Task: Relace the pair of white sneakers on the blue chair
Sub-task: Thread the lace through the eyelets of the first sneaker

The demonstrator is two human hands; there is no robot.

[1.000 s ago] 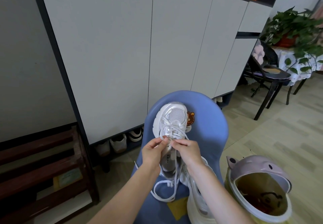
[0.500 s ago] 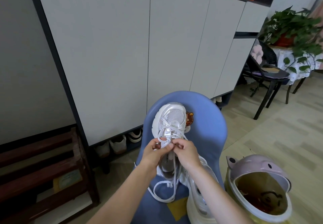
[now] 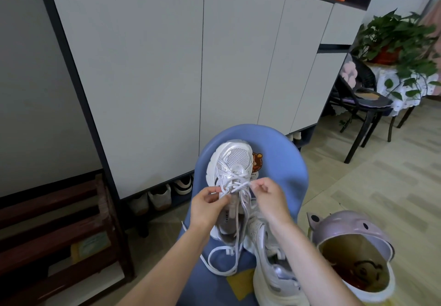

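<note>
A white sneaker (image 3: 232, 162) lies toe-away against the back of the blue chair (image 3: 281, 162). Its white lace (image 3: 236, 186) crosses the eyelets, and loose ends loop down onto the seat. My left hand (image 3: 206, 206) pinches one strand of the lace at the shoe's left side. At the right side, my right hand (image 3: 268, 198) pinches the other strand, pulled sideways. The second white sneaker (image 3: 274, 272) rests on the seat under my right forearm, partly hidden.
A pink-lidded bin (image 3: 353, 253) stands open to the right of the chair. A tall grey cabinet (image 3: 167, 67) is behind, with shoes (image 3: 160, 197) beneath it. A dark wooden rack (image 3: 59, 234) is at left. A black chair (image 3: 365, 105) and a plant (image 3: 401, 43) stand at far right.
My hands, close together over the tongue a second ago, have moved apart, drawing the two lace strands out to either side.
</note>
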